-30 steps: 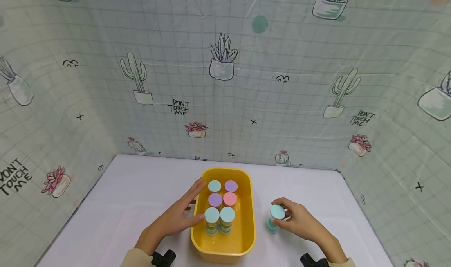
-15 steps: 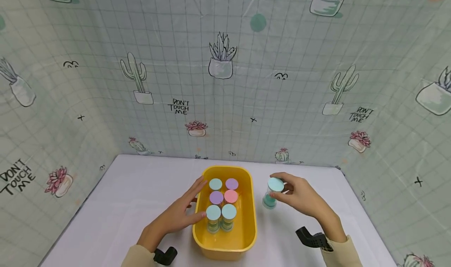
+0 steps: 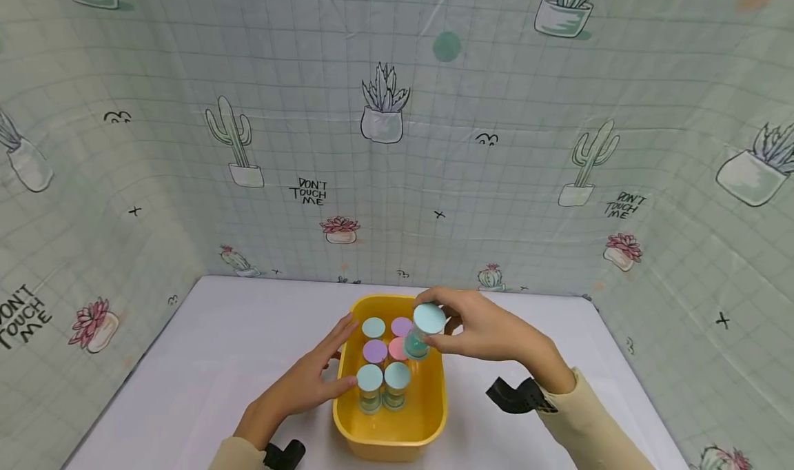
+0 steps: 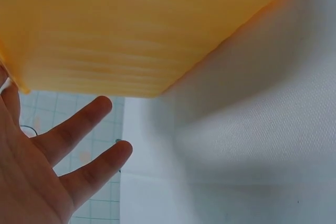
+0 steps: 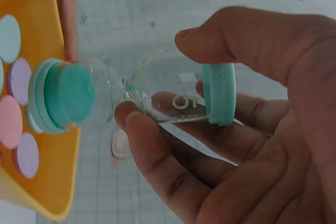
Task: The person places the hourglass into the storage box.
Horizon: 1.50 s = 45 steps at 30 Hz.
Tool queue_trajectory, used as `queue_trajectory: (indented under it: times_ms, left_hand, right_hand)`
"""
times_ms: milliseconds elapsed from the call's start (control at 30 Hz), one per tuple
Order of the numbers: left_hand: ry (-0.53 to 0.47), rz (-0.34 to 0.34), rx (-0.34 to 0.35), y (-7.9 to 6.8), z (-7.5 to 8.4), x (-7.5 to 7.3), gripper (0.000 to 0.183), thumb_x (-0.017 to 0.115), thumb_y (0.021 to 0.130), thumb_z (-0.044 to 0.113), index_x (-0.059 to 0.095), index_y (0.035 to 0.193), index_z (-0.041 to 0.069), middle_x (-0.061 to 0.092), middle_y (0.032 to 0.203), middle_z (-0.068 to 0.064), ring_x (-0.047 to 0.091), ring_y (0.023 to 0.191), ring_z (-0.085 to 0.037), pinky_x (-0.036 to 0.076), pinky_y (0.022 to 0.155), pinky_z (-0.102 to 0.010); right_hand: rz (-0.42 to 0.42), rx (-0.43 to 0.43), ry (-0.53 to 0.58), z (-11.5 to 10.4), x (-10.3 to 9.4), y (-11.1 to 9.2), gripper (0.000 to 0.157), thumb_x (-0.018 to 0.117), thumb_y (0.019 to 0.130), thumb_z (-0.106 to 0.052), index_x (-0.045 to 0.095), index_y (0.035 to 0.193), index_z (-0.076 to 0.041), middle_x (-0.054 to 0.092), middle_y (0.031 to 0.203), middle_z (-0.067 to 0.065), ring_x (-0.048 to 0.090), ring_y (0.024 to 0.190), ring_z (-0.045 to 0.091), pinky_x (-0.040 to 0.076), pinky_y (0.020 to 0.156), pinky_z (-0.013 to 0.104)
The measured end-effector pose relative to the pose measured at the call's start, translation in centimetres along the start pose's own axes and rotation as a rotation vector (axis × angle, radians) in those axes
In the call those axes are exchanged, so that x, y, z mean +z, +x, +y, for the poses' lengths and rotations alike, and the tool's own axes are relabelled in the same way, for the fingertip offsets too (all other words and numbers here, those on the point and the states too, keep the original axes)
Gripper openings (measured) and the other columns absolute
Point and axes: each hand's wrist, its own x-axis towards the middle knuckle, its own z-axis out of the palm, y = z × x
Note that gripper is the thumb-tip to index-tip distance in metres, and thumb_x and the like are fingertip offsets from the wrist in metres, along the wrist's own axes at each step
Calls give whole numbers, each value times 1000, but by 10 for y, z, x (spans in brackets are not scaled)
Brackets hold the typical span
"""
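Observation:
My right hand (image 3: 484, 329) holds a sand timer (image 5: 152, 77) by its upper bulb and cap, over the right side of a yellow bin (image 3: 387, 451). The timer has light teal caps, teal sand in the lower bulb and a "5" printed on the glass. My left hand (image 3: 313, 377) rests along the bin's left rim, fingers straight and spread, thumb at the near part of the rim. Inside the bin stand several more sand timers: light blue-capped ones (image 3: 369, 379), purple-capped ones (image 3: 375, 351) and a pink-capped one (image 3: 397, 349), partly hidden behind the held timer.
The bin stands on a white-covered table (image 3: 267, 332). Behind and at both sides hangs a grid-patterned cloth (image 3: 403, 180) with cactus drawings. Black wrist mounts (image 3: 521, 395) sit on both forearms.
My right hand has lifted the teal-sand timer from the table right of the bin and carried it left, over the bin. The left hand has stayed at the rim.

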Motion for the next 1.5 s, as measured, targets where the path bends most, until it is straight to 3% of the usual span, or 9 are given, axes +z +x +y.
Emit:
queue_trajectory:
  times_ms: [200, 600, 933, 1233, 1500]
  left_hand:
    - [4, 20, 0, -2, -1, 0, 82, 67, 97, 42, 22, 166, 29, 8, 175, 2, 57, 129, -32, 49, 103, -63]
    - [31, 32, 29, -4, -2, 3, 79, 66, 99, 35, 24, 165, 27, 10, 175, 0, 59, 124, -32, 52, 99, -59]
    - [46, 35, 43, 0, -3, 2, 79, 66, 99, 37, 24, 165, 28, 10, 175, 2, 61, 125, -31, 52, 100, -58]
    - [37, 22, 47, 0, -2, 3, 79, 66, 99, 35, 23, 166, 27, 10, 175, 1, 60, 125, -31, 51, 99, -59]
    - [32, 16, 46, -2, -4, 2, 80, 65, 99, 38, 23, 166, 28, 9, 175, 2, 60, 126, -31, 51, 99, -59]
  right_hand:
    - [-214, -63, -31, -17, 14, 21, 34, 73, 92, -11, 60, 123, -14, 68, 109, -6, 64, 89, 4, 60, 80, 25]
    - [-481, -76, -234, -34, 44, 33, 38, 83, 87, -12, 63, 119, -17, 67, 109, -11, 58, 93, -4, 50, 88, 13]
    - [-572, -114, -235, -16, 58, 41, 42, 85, 85, -12, 68, 122, -15, 70, 114, -12, 59, 98, -5, 50, 91, 12]
    - [-663, -45, -331, 0, 81, 43, 45, 88, 81, -11, 70, 122, -18, 70, 112, -12, 58, 93, -4, 50, 88, 11]
    - [-662, -75, -419, 9, 95, 43, 47, 87, 82, -10, 70, 124, -19, 70, 114, -13, 59, 94, -3, 50, 89, 11]
